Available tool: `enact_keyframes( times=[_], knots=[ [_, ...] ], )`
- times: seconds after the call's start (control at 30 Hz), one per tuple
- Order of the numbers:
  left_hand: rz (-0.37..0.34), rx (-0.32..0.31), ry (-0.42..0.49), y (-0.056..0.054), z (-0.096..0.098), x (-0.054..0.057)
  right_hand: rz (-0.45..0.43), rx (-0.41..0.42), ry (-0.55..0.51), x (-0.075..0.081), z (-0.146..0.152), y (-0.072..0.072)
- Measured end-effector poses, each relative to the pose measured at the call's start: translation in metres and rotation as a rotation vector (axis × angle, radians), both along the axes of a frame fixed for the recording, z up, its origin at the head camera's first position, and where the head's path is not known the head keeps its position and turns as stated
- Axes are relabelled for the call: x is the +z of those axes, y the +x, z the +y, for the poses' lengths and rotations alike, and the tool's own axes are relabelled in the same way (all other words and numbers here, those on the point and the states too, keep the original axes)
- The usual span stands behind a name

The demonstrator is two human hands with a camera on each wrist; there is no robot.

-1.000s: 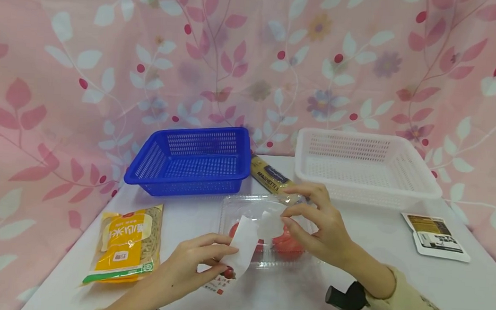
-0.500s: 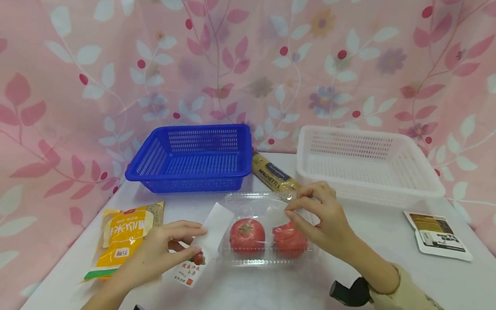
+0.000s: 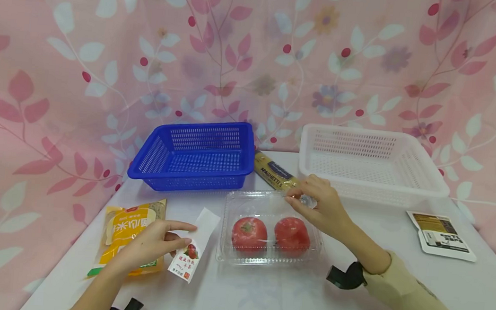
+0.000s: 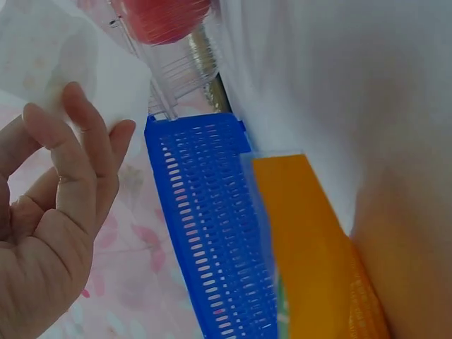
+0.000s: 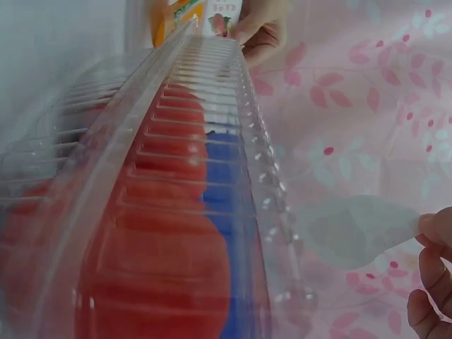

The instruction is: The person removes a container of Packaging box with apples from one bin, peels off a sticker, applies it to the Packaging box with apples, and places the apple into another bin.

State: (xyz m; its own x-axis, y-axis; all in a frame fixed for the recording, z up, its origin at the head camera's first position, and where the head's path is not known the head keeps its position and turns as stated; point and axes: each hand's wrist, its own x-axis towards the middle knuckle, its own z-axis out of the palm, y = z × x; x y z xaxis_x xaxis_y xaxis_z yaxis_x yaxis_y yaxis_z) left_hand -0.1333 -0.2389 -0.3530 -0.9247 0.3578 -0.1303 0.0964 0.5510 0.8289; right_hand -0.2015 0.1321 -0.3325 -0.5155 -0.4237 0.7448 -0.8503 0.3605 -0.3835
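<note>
A clear plastic clamshell box lies mid-table with two red tomatoes inside. Left of it, my left hand pinches a white paper label printed with red fruit and Chinese characters, by its left edge. Over the box's back right corner is my right hand. In the right wrist view, its thumb and finger pinch a small translucent whitish piece; that piece barely shows in the head view. A yellow food bag lies beneath and beside the left hand.
A blue basket stands at the back left, a white basket at the back right. A spaghetti packet lies between them, behind the box. A white-and-brown pouch is at far right.
My left hand has carried the label leftward and down, off the front of the box, uncovering both tomatoes. The right hand has stayed near the box's back right corner.
</note>
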Motion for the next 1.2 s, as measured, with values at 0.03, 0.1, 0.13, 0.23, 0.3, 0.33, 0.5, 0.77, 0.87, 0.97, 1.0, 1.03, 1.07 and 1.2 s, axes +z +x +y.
enact_keyframes(
  times=[0.03,0.1,0.13,0.23,0.3,0.33,0.5,0.77,0.87,0.97,1.0,1.03,1.07,1.2],
  knots=[
    [-0.023,-0.001,0.001,-0.001,0.000,-0.002,-0.012,-0.006,0.004,0.000,-0.001,-0.002],
    [-0.053,-0.008,-0.007,-0.003,0.000,-0.005,-0.030,-0.010,0.008,-0.001,-0.003,-0.008],
    [-0.072,-0.011,-0.018,-0.004,0.000,-0.007,-0.033,-0.005,0.006,-0.001,-0.005,-0.010],
    [-0.114,-0.025,-0.083,-0.006,0.003,-0.013,-0.026,0.009,-0.001,-0.004,-0.008,-0.018],
    [-0.139,-0.028,-0.150,-0.006,0.006,-0.017,-0.015,0.016,-0.003,-0.006,-0.011,-0.022],
    [-0.146,-0.026,-0.181,-0.006,0.008,-0.019,-0.009,0.018,-0.005,-0.007,-0.012,-0.024],
    [-0.135,0.053,-0.280,-0.005,0.013,-0.025,-0.005,0.027,-0.001,-0.010,-0.016,-0.026],
    [-0.092,0.138,-0.354,-0.003,0.015,-0.024,0.010,0.022,0.048,-0.012,-0.019,-0.025],
    [-0.037,0.141,-0.376,-0.001,0.016,-0.020,-0.007,0.025,0.070,-0.013,-0.020,-0.023],
    [0.036,0.132,-0.393,0.002,0.018,-0.015,-0.014,0.035,0.085,-0.013,-0.019,-0.021],
    [0.058,0.129,-0.395,0.003,0.019,-0.013,-0.012,0.039,0.088,-0.014,-0.019,-0.020],
    [0.074,0.127,-0.396,0.004,0.020,-0.011,-0.006,0.042,0.088,-0.014,-0.019,-0.020],
    [0.089,0.125,-0.397,0.004,0.021,-0.010,0.002,0.044,0.089,-0.015,-0.019,-0.020],
    [0.144,0.116,-0.395,0.005,0.028,-0.005,0.020,0.054,0.088,-0.016,-0.017,-0.018]
  ],
)
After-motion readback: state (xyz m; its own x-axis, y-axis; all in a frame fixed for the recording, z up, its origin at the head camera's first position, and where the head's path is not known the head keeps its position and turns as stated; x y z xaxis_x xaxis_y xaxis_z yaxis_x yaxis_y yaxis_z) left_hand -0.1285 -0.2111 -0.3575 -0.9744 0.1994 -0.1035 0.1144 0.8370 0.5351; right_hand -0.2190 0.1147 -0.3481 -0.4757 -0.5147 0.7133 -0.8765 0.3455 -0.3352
